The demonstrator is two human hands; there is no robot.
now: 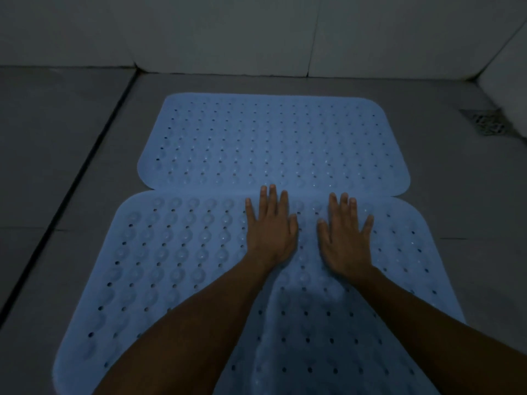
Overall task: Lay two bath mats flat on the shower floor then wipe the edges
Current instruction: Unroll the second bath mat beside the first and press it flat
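Two pale blue rubber bath mats with rows of small holes and round suction bumps lie on the grey shower floor. The far mat (pixel 273 141) lies flat near the wall. The near mat (pixel 171 252) lies in front of it, and their long edges meet or slightly overlap. My left hand (pixel 269 226) and my right hand (pixel 343 235) rest palm down, fingers spread, on the near mat close to that seam. Neither hand holds anything. My forearms hide part of the near mat.
A square metal floor drain (pixel 486 121) sits at the right by the wall. A dark grout groove (pixel 71 181) runs diagonally along the left. Tiled walls (pixel 256 32) rise behind the mats. The light is dim.
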